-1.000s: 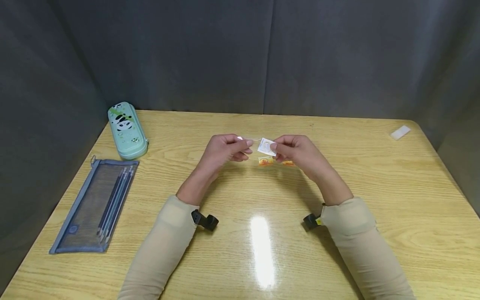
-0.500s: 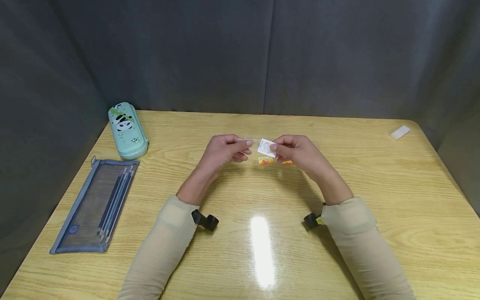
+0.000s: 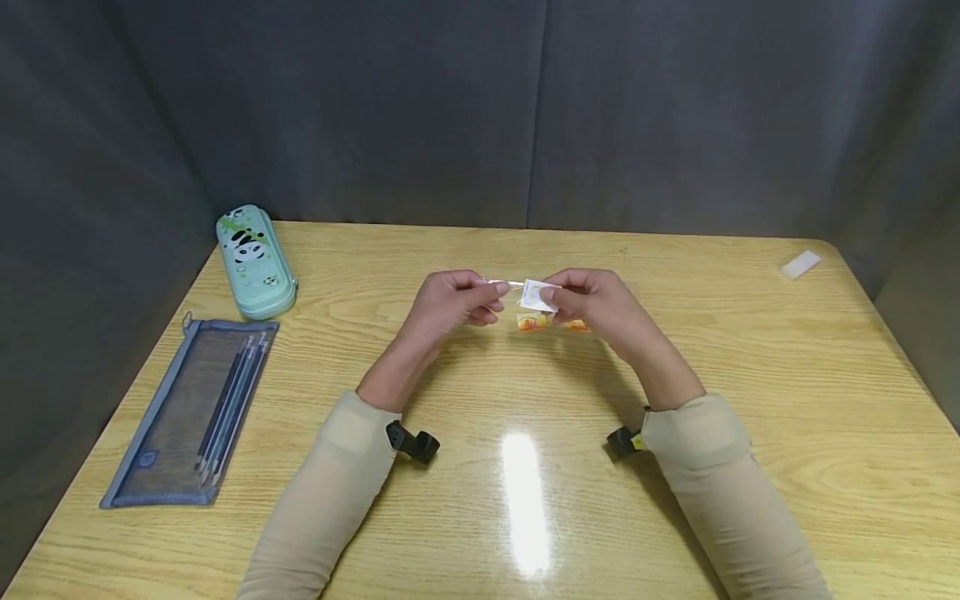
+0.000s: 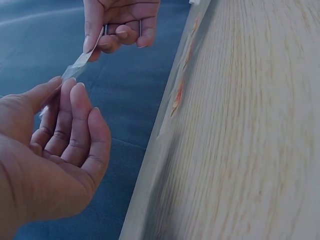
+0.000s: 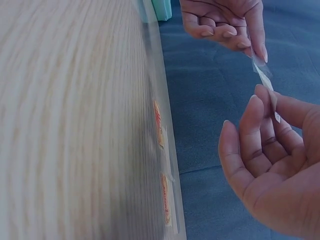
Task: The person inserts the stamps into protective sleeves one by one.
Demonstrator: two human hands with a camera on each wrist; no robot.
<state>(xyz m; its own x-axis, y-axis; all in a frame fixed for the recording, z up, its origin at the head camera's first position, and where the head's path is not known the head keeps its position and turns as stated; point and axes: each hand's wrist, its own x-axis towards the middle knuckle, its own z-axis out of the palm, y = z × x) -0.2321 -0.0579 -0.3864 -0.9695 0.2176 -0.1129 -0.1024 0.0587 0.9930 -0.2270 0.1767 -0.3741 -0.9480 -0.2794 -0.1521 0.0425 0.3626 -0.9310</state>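
Both hands meet above the middle of the table. My right hand (image 3: pixel 600 302) pinches a small white printed packet (image 3: pixel 534 296) between thumb and fingers. A crinkled strip of clear plastic film (image 3: pixel 513 284) stretches leftward from it, and the thumb and index finger of my left hand (image 3: pixel 450 302) pinch its other end. In the left wrist view, the film (image 4: pixel 74 70) spans the gap between the two hands. Edge-on in the right wrist view, the packet (image 5: pixel 267 84) shows as a thin white sliver. Just beyond the right fingers lie two small orange-and-yellow printed pieces (image 3: pixel 532 322) on the tabletop.
A mint panda pencil case (image 3: pixel 255 262) stands at the back left. In front of it lies a blue mesh zip pouch (image 3: pixel 168 408) with several pencils inside. A small white block (image 3: pixel 800 265) sits near the back right corner. Dark curtains (image 3: pixel 375 117) surround the wooden table (image 3: pixel 787 375).
The white packet has turned a little and shifted slightly right. My left hand has moved slightly right, and the clear film between the hands looks more bunched.
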